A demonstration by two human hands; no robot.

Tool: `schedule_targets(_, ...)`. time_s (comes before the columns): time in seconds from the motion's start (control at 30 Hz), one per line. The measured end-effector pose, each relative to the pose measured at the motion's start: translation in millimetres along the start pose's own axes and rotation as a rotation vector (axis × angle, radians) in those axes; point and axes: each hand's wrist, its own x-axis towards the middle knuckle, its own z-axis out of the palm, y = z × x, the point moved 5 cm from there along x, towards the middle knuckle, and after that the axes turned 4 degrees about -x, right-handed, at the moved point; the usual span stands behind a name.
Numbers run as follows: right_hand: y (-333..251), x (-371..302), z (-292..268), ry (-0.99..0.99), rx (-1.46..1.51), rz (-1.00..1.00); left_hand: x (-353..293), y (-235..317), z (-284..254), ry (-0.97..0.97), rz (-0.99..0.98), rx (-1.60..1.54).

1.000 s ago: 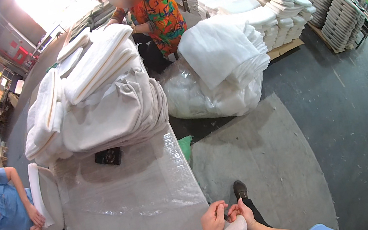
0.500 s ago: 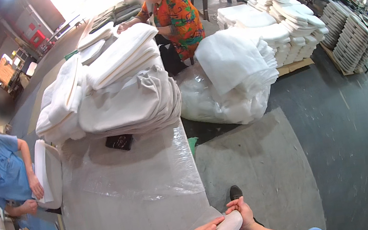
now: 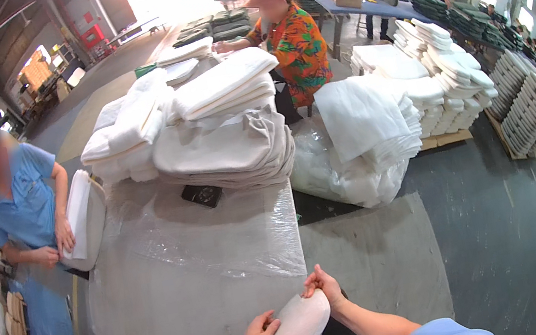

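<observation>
Filmed-over grey tabletop point(image 3: 172, 313) fills the lower middle of the frame. Nearest, at the bottom centre, a pale cushion point(image 3: 295, 329) lies tilted, its long axis slanting from lower left to upper right, its rounded end pointing up and right. At that end the right hand point(image 3: 327, 287) has its fingers curled narrowly onto the rim, holding the edge; the left hand point(image 3: 260, 334) lies along the left side, fingers bent, and I cannot tell whether it grips or merely touches. Farther up the table, a small dark packet point(image 3: 202, 195) bears light markings too small to read. It lies just below a stack of grey-white pads point(image 3: 222, 150). At left, a person in blue point(image 3: 25, 192) has both hands by another cushion point(image 3: 85, 220). Beyond the stack, a person in an orange patterned shirt point(image 3: 300, 50) works; more white pads point(image 3: 440, 65) are heaped at upper right.
</observation>
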Motion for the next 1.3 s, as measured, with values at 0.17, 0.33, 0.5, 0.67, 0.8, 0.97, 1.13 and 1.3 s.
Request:
schedule_targets(0.17,-2.2,22.3,34.7,-0.131,-0.090,-0.008,-23.9,-17.5,-12.2,0.144,-0.136,-0.128)
schedule_targets(0.33,0.8,35.7,31.8,-0.149,-0.067,0.108,-38.6,-12.2,-10.1,0.505,-0.091,0.204)
schedule_targets(0.5,-4.5,61.0,47.6,-0.122,-0.093,0.216,-45.0,-4.8,-3.9,0.733,-0.209,0.101)
schedule_targets(0.67,-17.7,82.8,82.0,-0.167,-0.168,0.274,-50.5,20.5,-8.3,0.970,-0.199,0.137)
schedule_targets(0.8,-25.4,108.2,93.4,-0.282,-0.328,0.275,-45.0,33.0,-12.6,1.025,-0.207,0.105)
schedule_targets(0.97,-39.3,122.8,111.7,-0.621,-0.778,0.546,-40.8,45.3,-14.0,1.093,-0.086,0.267)
schedule_targets(1.13,-43.3,118.0,143.2,-1.079,-1.590,0.342,-32.4,47.2,-10.9,1.086,-0.071,0.209)
schedule_targets(1.3,-12.8,89.9,202.5,-1.471,-2.155,0.093,-54.1,40.9,-15.4,1.037,-0.075,0.150)
